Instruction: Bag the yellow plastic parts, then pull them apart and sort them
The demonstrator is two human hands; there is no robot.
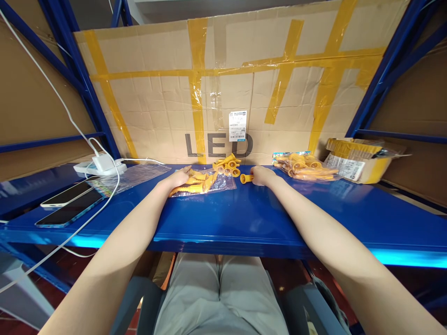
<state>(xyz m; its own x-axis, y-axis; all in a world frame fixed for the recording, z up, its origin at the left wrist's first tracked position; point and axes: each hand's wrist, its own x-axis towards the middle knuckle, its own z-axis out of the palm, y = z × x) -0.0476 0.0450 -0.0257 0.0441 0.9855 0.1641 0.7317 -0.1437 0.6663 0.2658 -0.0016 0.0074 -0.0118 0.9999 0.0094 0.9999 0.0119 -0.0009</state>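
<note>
My left hand (pixel 179 177) rests on a clear plastic bag of yellow plastic parts (pixel 204 184) lying on the blue shelf (pixel 244 218); its fingers curl onto the bag's left end. My right hand (pixel 262 176) is closed around the end of a single yellow part (pixel 246 178) lying on the shelf. A loose pile of the same yellow parts (pixel 227 166) sits just behind, between both hands.
A second filled bag of yellow parts (pixel 303 166) and a taped cardboard box (pixel 359 160) lie at the right. Two phones (pixel 68 204), a white charger with cable (pixel 101 164) and an empty clear bag (pixel 132 176) lie at the left. Taped cardboard forms the back wall.
</note>
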